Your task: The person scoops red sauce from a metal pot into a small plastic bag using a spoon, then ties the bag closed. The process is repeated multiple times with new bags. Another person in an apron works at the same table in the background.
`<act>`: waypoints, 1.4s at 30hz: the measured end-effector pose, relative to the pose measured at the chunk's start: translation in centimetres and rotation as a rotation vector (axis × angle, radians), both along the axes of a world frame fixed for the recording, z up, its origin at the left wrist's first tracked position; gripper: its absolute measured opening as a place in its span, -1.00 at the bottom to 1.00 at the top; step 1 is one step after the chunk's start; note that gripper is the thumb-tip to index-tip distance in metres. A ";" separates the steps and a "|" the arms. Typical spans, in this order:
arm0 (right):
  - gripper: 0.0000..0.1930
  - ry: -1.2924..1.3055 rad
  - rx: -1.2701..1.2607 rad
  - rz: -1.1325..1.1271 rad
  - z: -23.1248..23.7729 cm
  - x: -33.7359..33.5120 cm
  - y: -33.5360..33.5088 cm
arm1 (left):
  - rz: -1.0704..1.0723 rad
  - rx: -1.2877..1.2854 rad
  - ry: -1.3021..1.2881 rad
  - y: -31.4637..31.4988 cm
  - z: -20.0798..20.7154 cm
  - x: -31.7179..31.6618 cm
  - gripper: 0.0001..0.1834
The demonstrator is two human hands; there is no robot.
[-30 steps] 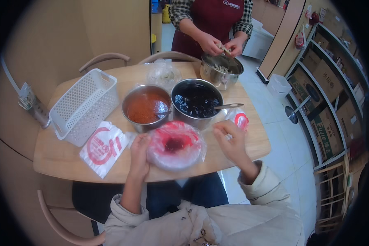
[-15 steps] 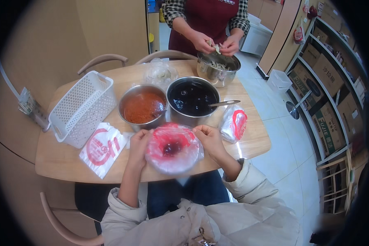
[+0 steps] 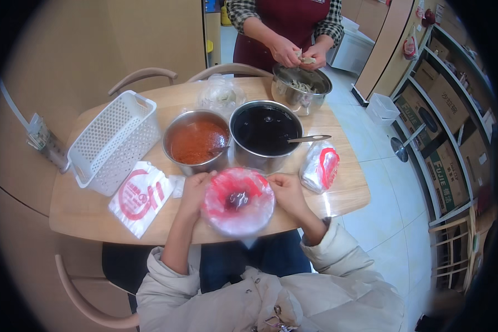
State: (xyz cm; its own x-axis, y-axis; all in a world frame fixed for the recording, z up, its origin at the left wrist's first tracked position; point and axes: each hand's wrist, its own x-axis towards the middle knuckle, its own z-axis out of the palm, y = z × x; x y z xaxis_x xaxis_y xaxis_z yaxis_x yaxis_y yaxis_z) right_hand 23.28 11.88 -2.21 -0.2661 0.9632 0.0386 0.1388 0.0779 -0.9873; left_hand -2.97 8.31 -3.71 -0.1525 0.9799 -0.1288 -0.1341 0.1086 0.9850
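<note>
A puffed, rounded plastic bag [image 3: 239, 213] with red print is held over the table's near edge. It is blurred, and something dark shows at its middle. My left hand [image 3: 192, 192] pinches its upper left side and my right hand [image 3: 286, 193] its upper right; the fingertips are partly hidden. Just beyond stand a steel pot of reddish-orange sauce [image 3: 196, 143] and a steel pot of dark liquid [image 3: 264, 130], each with a utensil in it. By my left hand lies a flat white bag with red print [image 3: 140, 200]. A bundle of plastic bags [image 3: 320, 167] is right of my right hand.
A white perforated basket [image 3: 116, 138] stands at the table's left. Across the table [image 3: 346, 180], a person's hands [image 3: 301, 54] handle pale pieces over a steel pot [image 3: 301, 91]. Clear plastic bags [image 3: 221, 93] lie at the back. Shelves with cartons [image 3: 440, 110] line the right.
The bag in my hands looks rounder, with its red print shifted. The view has moved slightly. The other person's hands have shifted a little over their pot.
</note>
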 end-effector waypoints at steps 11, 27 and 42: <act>-0.77 -0.334 0.727 -0.180 10.7 -0.4 -1.9 | -0.008 0.011 0.037 -6.0 2.3 -0.4 -0.53; -0.78 -0.576 1.065 0.310 13.2 -18.1 10.1 | 0.008 0.228 0.661 -8.6 3.8 2.4 -0.13; -0.76 -0.014 0.080 0.367 12.5 -9.8 9.0 | 0.119 0.183 0.607 -7.6 2.3 1.5 -0.05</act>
State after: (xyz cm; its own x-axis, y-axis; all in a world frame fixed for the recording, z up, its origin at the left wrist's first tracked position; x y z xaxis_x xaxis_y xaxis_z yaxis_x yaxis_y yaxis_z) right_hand 13.44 20.87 10.28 -0.5941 0.7977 0.1033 0.1013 0.2016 -0.9742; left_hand -1.49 0.71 -1.36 -0.2549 0.9497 0.1820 0.4522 -0.0493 0.8906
